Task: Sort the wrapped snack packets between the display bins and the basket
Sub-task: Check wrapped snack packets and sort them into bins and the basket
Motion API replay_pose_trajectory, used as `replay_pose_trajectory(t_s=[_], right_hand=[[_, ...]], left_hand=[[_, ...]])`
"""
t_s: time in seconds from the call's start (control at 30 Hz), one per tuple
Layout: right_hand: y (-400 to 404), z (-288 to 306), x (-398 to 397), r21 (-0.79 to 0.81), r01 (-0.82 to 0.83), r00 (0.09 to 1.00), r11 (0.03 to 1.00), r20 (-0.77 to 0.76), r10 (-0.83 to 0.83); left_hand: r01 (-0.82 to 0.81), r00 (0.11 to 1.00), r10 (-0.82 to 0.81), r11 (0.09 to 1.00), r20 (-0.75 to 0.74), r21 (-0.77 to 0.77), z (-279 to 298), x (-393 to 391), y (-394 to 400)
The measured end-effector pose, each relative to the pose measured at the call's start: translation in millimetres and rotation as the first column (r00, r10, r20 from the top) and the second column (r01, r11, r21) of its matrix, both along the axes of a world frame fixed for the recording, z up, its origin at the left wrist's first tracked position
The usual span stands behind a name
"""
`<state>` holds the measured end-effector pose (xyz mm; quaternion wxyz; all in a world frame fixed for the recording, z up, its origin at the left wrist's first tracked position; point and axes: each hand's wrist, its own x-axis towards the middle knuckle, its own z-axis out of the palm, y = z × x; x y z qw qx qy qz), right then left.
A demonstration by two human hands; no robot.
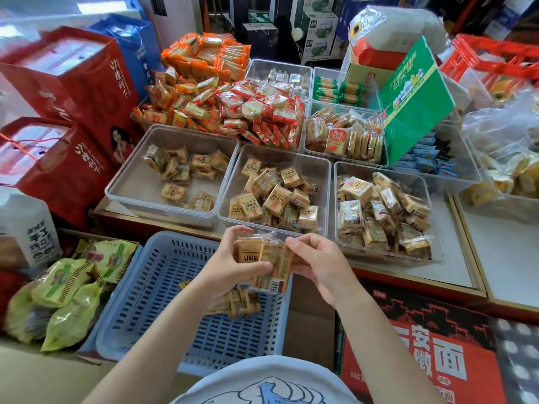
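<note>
My left hand (233, 266) grips a stack of tan wrapped snack packets (262, 260) above the far right corner of the blue slotted basket (163, 290). Fingers of my right hand (318, 263) pinch the right edge of the same stack. A few more packets (239, 304) lie on the basket floor under the stack. Just beyond my hands stand three clear display bins holding similar tan packets: a left bin (131, 176), a middle bin (230, 196) and a right bin (431, 205).
More clear bins and heaps of orange and red snacks (233, 112) fill the back of the counter. Red gift boxes (67, 83) stand at left, green bags (67, 293) lie beside the basket, and a green sign (414, 103) leans at right. A red noodle carton (420, 360) sits at lower right.
</note>
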<state>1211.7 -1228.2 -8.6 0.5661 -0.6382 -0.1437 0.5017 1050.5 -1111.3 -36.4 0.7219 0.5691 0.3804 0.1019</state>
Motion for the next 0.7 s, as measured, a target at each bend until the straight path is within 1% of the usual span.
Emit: replay_pose_trajectory(t_s=[0.17, 0.27, 0.4, 0.5, 0.6, 0.7], right_hand=[[1, 6, 5, 0.033, -0.112, 0.978, 0.993, 0.181, 0.104], [1, 11, 7, 0.032, -0.144, 0.962, 0.989, 0.238, 0.133], [3, 12, 6, 0.015, -0.127, 0.937, 0.992, 0.328, 0.116], [1, 14, 6, -0.017, -0.185, 0.896, 0.983, 0.409, 0.175], [0, 15, 8, -0.034, -0.207, 0.868, 0.978, 0.455, 0.200], [2, 15, 7, 0.006, -0.151, 0.895, 0.988, 0.425, 0.134]], left_hand=[[0.037, 0.999, -0.039, 0.998, 0.031, 0.046, -1, -9, 12], [0.092, 0.994, -0.096, 0.993, 0.048, 0.074, -2, -11, 19], [0.109, 0.992, -0.112, 0.993, 0.065, 0.049, 0, -12, 20], [0.084, 0.992, -0.085, 0.996, 0.091, 0.015, 0, -11, 21], [0.108, 0.989, -0.109, 0.994, 0.104, 0.012, -2, -11, 23], [0.121, 0.984, -0.121, 0.993, 0.133, 0.008, -1, -9, 23]])
